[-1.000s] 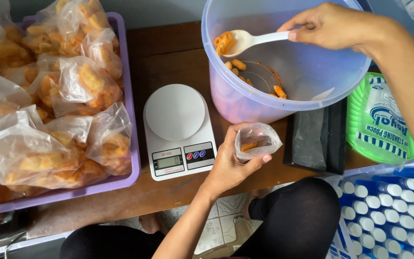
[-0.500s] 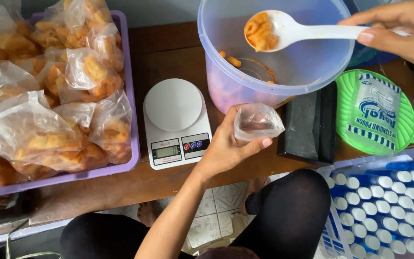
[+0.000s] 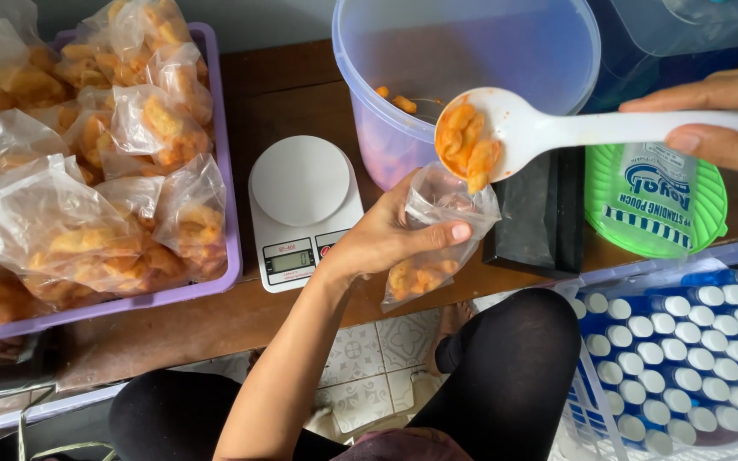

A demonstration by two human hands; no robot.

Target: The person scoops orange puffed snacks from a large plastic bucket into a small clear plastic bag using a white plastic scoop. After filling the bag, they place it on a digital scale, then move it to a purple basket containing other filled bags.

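Note:
My left hand [image 3: 386, 239] holds a small clear plastic bag [image 3: 437, 243] open by its rim; some orange snack pieces lie at its bottom. My right hand [image 3: 715, 115] grips the handle of a white spoon [image 3: 523, 128] loaded with orange snack pieces, its bowl tilted right above the bag's mouth. Behind the spoon stands a large translucent tub [image 3: 471, 60] with a few orange pieces left inside. A white kitchen scale [image 3: 301, 205] sits on the wooden table just left of the bag.
A purple tray [image 3: 228, 205] at the left holds several filled snack bags. A black box [image 3: 535, 213] and a green lid with a pouch pack [image 3: 655, 201] lie right of the tub. A crate of capped bottles [image 3: 685, 350] stands at lower right.
The spoon came out of the tub with a load of snack and moved down to the bag's mouth. The bag now hangs lower and shows pieces at its bottom.

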